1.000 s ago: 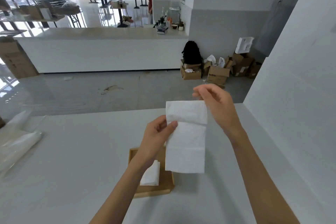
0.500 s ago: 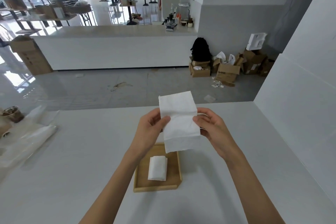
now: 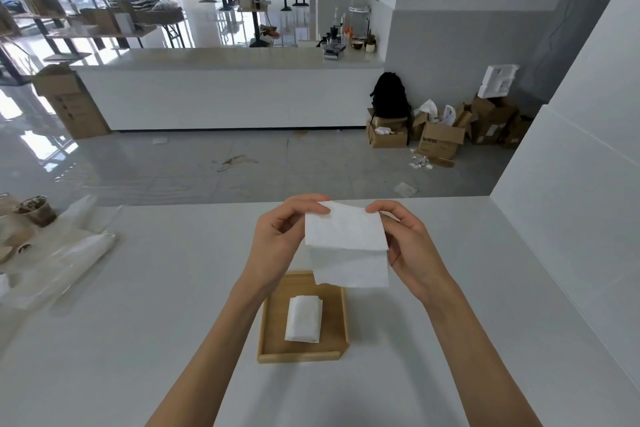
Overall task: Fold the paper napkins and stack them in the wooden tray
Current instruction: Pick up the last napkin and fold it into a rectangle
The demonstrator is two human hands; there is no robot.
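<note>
A white paper napkin hangs in the air above the counter, its top part bent over toward me along a crease. My left hand pinches its upper left corner. My right hand pinches the upper right corner and edge. Below them a shallow wooden tray sits on the white counter. One folded white napkin lies flat in the tray's middle. The hanging napkin's lower edge covers the tray's far rim.
Clear plastic wrapping and a brown paper cup lie at the counter's left edge. A white wall rises along the counter's right side. Beyond the counter's far edge lie open floor and cardboard boxes.
The napkin hung full length a second ago. Its top has since been folded down toward me. Both hands have moved up to the top corners. The view tilted down, showing more of the tray.
</note>
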